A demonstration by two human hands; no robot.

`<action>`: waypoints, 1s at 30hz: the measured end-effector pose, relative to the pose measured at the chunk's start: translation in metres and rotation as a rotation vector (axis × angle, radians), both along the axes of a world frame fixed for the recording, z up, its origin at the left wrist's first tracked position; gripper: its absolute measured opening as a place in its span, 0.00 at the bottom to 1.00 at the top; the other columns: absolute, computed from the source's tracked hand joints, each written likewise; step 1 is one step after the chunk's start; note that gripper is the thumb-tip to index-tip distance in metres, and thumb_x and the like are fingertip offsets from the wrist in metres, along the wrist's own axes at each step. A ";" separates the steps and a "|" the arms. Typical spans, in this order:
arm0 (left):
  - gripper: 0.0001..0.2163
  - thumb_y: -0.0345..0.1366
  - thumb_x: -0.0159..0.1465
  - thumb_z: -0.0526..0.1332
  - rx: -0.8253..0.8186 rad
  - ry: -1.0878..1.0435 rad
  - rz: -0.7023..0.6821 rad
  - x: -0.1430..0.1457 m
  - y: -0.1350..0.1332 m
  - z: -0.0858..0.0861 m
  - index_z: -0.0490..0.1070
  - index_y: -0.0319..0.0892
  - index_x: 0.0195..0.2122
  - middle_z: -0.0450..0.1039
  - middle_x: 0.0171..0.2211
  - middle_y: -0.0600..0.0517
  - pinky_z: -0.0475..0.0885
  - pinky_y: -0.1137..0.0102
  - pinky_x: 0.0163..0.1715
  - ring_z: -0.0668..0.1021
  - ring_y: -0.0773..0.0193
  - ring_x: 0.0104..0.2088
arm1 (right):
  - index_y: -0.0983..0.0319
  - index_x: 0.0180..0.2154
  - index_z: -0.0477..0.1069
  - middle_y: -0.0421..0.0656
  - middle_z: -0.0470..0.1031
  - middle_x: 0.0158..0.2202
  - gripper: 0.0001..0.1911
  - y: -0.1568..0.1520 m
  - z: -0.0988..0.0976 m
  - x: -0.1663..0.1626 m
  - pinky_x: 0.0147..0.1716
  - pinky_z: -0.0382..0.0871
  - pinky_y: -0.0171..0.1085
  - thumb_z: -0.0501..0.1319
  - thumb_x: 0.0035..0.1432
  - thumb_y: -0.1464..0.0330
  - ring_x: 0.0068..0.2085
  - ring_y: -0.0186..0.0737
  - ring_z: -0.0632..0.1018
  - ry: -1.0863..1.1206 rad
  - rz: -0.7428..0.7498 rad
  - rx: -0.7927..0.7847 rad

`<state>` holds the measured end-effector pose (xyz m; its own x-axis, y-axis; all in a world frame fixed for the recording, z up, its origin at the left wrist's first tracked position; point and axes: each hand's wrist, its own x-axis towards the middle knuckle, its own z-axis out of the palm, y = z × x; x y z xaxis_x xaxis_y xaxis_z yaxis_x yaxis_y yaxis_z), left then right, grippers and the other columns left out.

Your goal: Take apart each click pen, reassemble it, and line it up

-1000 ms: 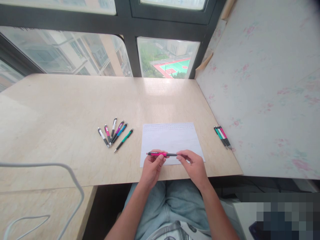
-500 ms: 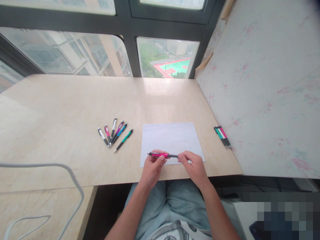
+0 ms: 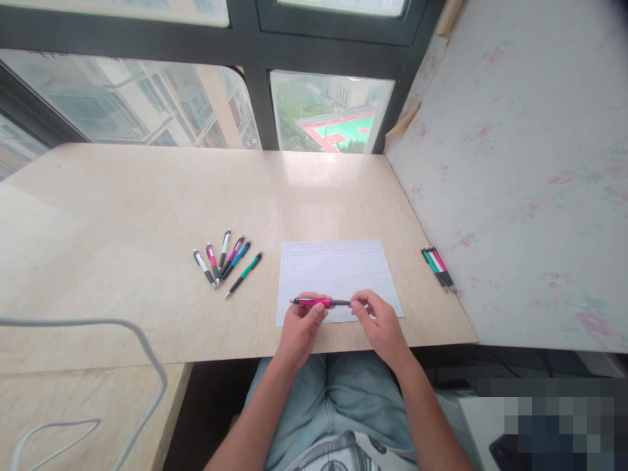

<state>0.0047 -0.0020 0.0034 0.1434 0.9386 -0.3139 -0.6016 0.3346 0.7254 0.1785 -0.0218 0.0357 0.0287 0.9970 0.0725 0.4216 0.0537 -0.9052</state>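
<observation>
A pink and black pen (image 3: pixel 318 302) is held level over the near edge of a white sheet of paper (image 3: pixel 336 271). My left hand (image 3: pixel 300 328) pinches the pink barrel at its left half. My right hand (image 3: pixel 380 325) pinches the dark tip end on the right. Both hands hover just above the table's front edge (image 3: pixel 147 353), over my lap.
Several coloured pens (image 3: pixel 226 259) lie fanned out on the table left of the paper. A small bundle of pens (image 3: pixel 438 268) lies at the table's right edge beside a floral wall (image 3: pixel 515 163). A white cable (image 3: pixel 98 366) loops at the lower left. Windows run along the far side.
The hands and pen have stayed almost still; my right fingers shifted very slightly along the pen's tip end.
</observation>
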 end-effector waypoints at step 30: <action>0.08 0.33 0.56 0.72 0.001 -0.037 -0.003 -0.001 0.000 0.000 0.77 0.41 0.35 0.78 0.37 0.50 0.74 0.76 0.38 0.79 0.67 0.39 | 0.59 0.39 0.70 0.43 0.76 0.35 0.08 -0.002 -0.002 0.000 0.34 0.72 0.36 0.56 0.66 0.63 0.37 0.41 0.77 -0.066 0.046 0.066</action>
